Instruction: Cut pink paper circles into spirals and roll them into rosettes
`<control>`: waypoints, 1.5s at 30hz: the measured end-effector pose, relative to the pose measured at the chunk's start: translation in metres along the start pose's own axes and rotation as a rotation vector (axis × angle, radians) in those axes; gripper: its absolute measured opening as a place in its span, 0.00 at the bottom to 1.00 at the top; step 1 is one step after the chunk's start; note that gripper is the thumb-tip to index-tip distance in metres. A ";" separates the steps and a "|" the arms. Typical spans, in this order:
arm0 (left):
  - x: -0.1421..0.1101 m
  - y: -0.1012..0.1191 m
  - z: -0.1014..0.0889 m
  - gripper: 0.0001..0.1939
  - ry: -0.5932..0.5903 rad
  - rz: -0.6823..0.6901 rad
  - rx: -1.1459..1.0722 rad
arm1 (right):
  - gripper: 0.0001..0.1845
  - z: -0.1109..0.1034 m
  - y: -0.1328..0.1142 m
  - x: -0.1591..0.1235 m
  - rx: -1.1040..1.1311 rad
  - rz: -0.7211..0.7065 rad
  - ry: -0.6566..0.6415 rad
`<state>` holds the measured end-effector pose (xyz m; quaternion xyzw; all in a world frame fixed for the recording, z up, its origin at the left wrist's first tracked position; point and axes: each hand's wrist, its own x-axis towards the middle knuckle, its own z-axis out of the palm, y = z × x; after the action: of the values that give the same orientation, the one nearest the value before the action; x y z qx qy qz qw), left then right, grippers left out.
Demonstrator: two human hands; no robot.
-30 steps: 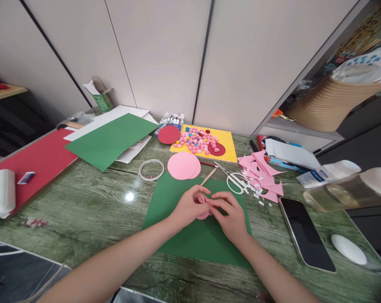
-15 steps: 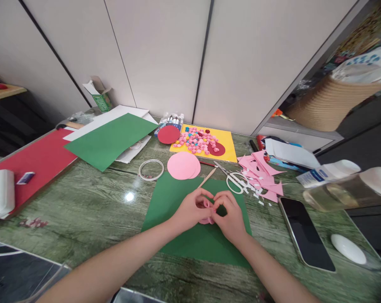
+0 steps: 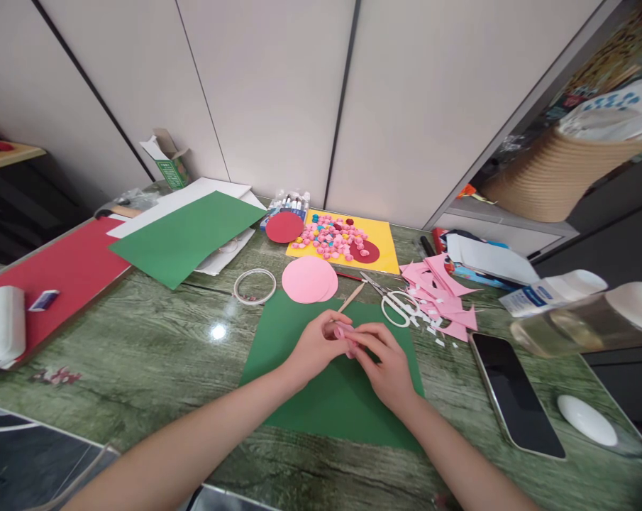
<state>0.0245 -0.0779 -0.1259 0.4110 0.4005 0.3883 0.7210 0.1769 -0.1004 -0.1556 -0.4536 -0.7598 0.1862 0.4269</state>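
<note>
Above a green paper sheet [image 3: 336,411], a curled pink paper strip [image 3: 345,332] is pinched between both hands. My left hand [image 3: 318,348] is closed around its left side, thumb and fingers curved. The fingers of my right hand [image 3: 387,358] press on its right side; the fingers partly hide the strip. Just beyond the hands lies a thin wooden stick [image 3: 351,297]. Pink paper circles [image 3: 307,279] lie stacked at the far edge of the green sheet, and white-handled scissors [image 3: 400,307] rest to the right of the stick.
A roll of tape [image 3: 255,287] lies left of the circles. Behind, a yellow sheet [image 3: 382,248] carries many small pink rolls [image 3: 334,238]. Pink scraps [image 3: 443,294], a phone [image 3: 517,394], a white mouse-shaped object [image 3: 587,419] and bottles [image 3: 555,291] are at right.
Both hands have turned the pink strip and drawn it tighter between the fingers. It showed as an open loop before and is now more covered. The other things have not moved.
</note>
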 end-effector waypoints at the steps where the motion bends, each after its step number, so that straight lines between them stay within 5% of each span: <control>1: 0.000 0.000 0.000 0.14 -0.010 -0.001 -0.003 | 0.13 0.000 0.000 0.000 -0.005 -0.003 0.008; 8: -0.002 -0.002 0.001 0.15 -0.049 -0.017 -0.008 | 0.04 0.001 -0.001 0.001 -0.026 0.030 0.071; 21: -0.002 -0.005 0.001 0.16 -0.018 0.028 0.125 | 0.12 0.002 -0.005 0.001 0.014 0.142 0.046; 39: 0.000 0.004 0.000 0.18 0.036 -0.051 -0.079 | 0.01 -0.002 -0.007 0.002 0.005 0.096 0.066; 45: -0.001 0.002 -0.002 0.16 0.007 -0.022 -0.079 | 0.08 -0.003 -0.006 0.003 -0.021 0.064 0.035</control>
<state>0.0225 -0.0772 -0.1246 0.3765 0.3916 0.3974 0.7396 0.1750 -0.1016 -0.1485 -0.4854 -0.7393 0.1839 0.4290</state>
